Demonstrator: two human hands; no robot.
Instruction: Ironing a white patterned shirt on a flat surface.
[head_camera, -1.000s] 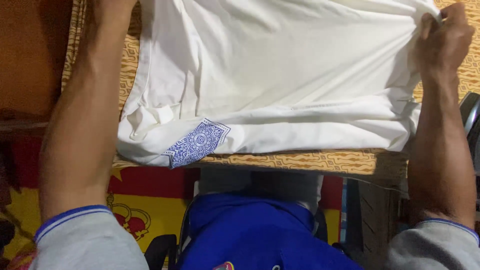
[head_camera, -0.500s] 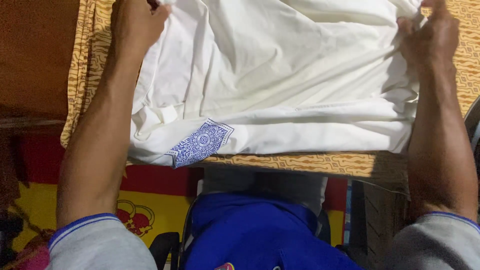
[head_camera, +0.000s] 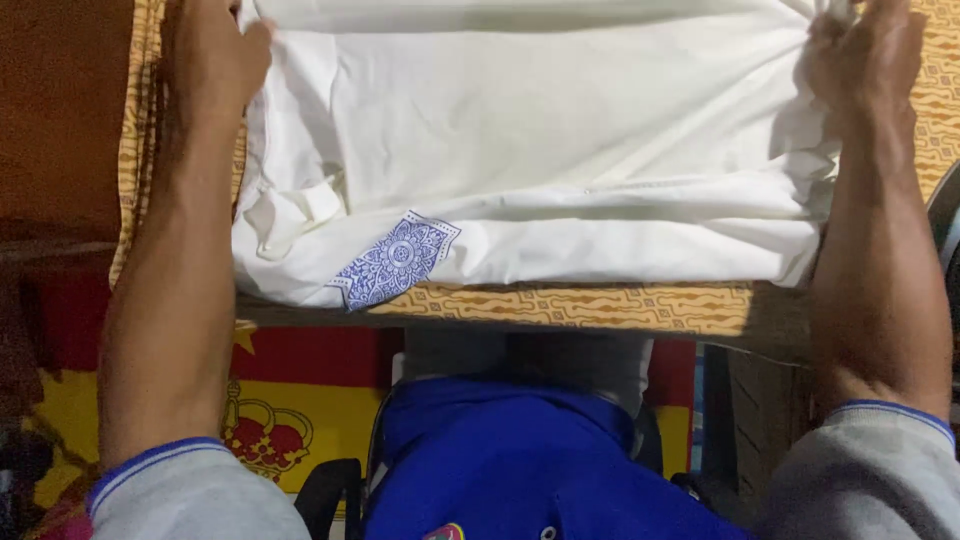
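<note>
White cloth, a folded garment (head_camera: 540, 150), lies on the tabletop (head_camera: 600, 305), which is covered by a yellow patterned mat. Its near fold runs parallel to the front edge of the tabletop and sits just behind it.

Change since the earlier views: both hands are now lower in the picture and nearer the front edge, and a straight upper fold edge is now visible across the cloth near the top of the frame. Judged from this, the far portion of the garment is being drawn over the near portion, so a lengthwise fold appears to be in progress.

Left hand (head_camera: 205, 55): positioned at the left end of the garment, close to the left edge of the tabletop. Fingers curl onto the cloth; whether they pinch it cannot be told.

Blue printed emblem (head_camera: 392, 262): located on the near-left part of the cloth, beside a small loose flap.

Orientation: the long axis of the garment runs left to right, along the front edge.

Right hand (head_camera: 865, 55): fingers closed on the bunched right end of the cloth.
</note>
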